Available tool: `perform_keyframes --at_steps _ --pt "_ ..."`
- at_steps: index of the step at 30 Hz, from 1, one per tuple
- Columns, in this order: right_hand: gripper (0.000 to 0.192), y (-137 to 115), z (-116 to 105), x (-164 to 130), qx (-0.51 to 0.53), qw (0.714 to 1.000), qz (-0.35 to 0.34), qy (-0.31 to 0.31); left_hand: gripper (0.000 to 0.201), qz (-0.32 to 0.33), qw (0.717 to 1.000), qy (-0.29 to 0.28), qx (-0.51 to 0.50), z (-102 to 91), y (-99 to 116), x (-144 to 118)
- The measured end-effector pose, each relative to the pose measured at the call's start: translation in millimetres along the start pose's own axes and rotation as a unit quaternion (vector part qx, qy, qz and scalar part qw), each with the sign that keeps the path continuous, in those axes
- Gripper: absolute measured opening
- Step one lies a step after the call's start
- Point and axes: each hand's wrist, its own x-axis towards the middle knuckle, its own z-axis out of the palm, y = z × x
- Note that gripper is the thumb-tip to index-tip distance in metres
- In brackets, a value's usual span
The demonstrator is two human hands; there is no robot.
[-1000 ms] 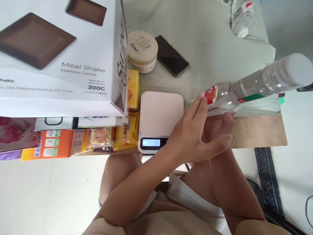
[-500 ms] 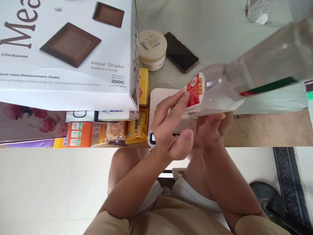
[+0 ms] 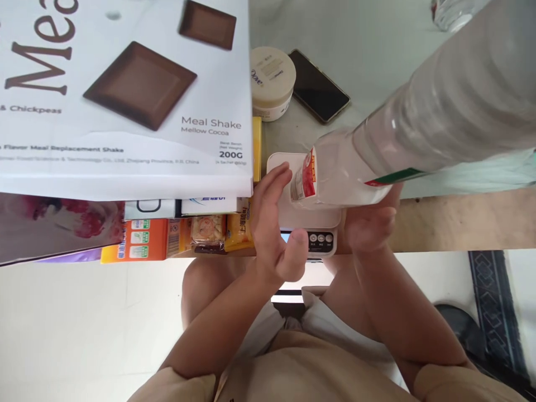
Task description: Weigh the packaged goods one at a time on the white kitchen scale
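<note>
A large clear plastic bottle (image 3: 355, 167) with a red and white label has its base over the white kitchen scale (image 3: 285, 161); in this view it slants to the upper right. My left hand (image 3: 272, 229) is open beside the base, fingers raised and a small gap from the label. On the other side, my right hand (image 3: 372, 226) is close to the bottle's lower part with its thumb apart. Its other fingers are partly hidden behind the bottle, and whether they touch it cannot be made out. The scale's buttons show between my hands.
At the left, a white meal shake box (image 3: 159, 151) overhangs packaged snacks (image 3: 207, 229). Behind the scale are a round Dove tub (image 3: 272, 78) and a phone (image 3: 320, 86). A small clear bottle (image 3: 452, 14) lies at the top right. The table's wooden edge (image 3: 460, 223) runs along the front.
The bottle has moved left over the scale and looks steeper. My left hand has come off its label and moved aside. My right hand has shifted slightly right.
</note>
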Motion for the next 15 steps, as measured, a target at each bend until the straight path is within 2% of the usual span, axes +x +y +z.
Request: perform_keyframes --at_steps 2,4,9,15 --pt "0.078 7.7 -1.4 0.9 0.022 0.998 -0.053 0.030 0.063 -0.002 1.000 0.011 0.005 -0.8 -0.2 -1.5" --pt "0.073 10.0 -3.5 -0.5 0.032 0.995 -0.072 0.053 0.064 -0.006 1.000 0.019 0.020 -1.7 1.1 -2.7" --pt "0.073 4.4 -7.7 -6.8 0.022 0.996 -0.037 0.074 0.064 -0.010 1.000 0.006 0.025 -4.8 4.7 -2.3" --pt "0.064 0.3 -9.2 -6.6 0.021 0.996 -0.062 0.058 0.063 0.008 1.000 0.014 0.004 -3.0 4.8 -1.0"
